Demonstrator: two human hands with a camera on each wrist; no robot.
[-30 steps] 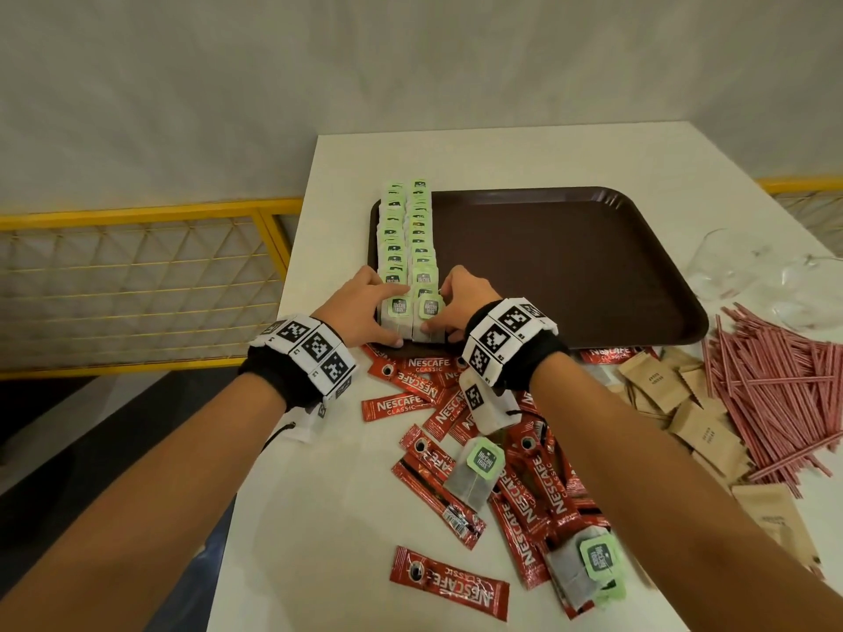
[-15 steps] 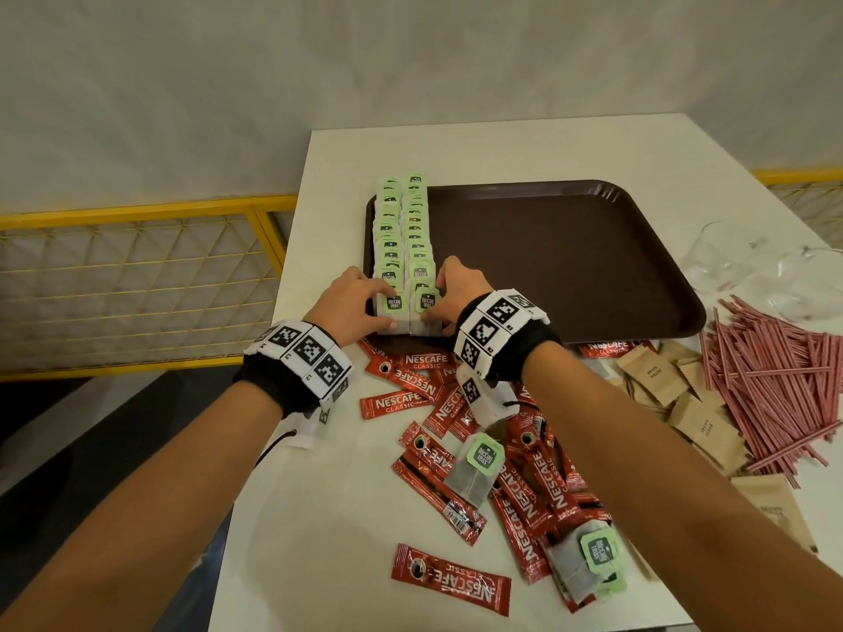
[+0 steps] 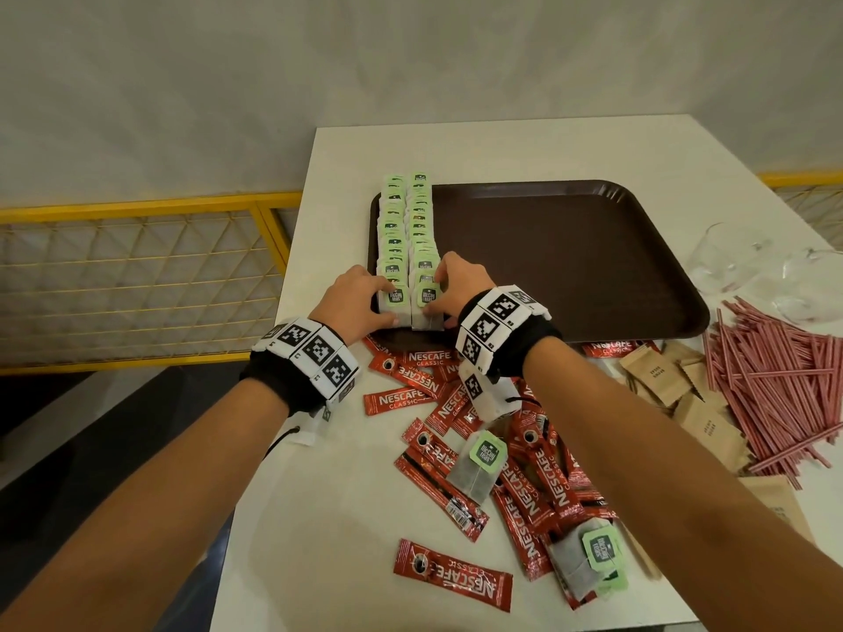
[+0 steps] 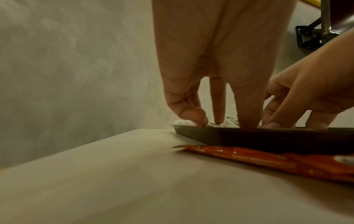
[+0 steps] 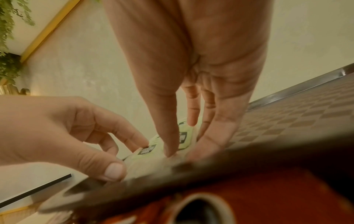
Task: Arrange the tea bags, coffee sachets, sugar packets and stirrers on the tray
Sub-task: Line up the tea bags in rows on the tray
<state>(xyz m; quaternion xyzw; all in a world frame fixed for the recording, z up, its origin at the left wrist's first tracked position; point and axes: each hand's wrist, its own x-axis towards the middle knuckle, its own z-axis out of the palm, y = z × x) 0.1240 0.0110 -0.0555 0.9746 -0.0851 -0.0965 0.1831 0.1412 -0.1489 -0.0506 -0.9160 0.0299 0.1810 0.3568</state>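
Note:
Two rows of green-tagged tea bags (image 3: 406, 230) lie along the left side of the brown tray (image 3: 570, 266). My left hand (image 3: 387, 307) pinches the nearest tea bag of the left row between thumb and curled fingers; it also shows in the left wrist view (image 4: 224, 122). My right hand (image 3: 433, 296) presses thumb and straight fingers against the nearest tea bag of the right row (image 5: 184, 144). Red coffee sachets (image 3: 533, 485) lie scattered on the table in front of the tray. Brown sugar packets (image 3: 657, 371) and red stirrers (image 3: 775, 380) lie to the right.
Two loose tea bags (image 3: 479, 467) (image 3: 588, 558) lie on the sachets. Clear glasses (image 3: 730, 262) stand right of the tray. A sachet (image 4: 268, 160) touches the tray's near rim. The table's left edge is close to my left wrist, with a yellow railing (image 3: 137, 275) beyond.
Both hands stay at the near end of the tea bag rows, with only small finger shifts. The head view has moved slightly.

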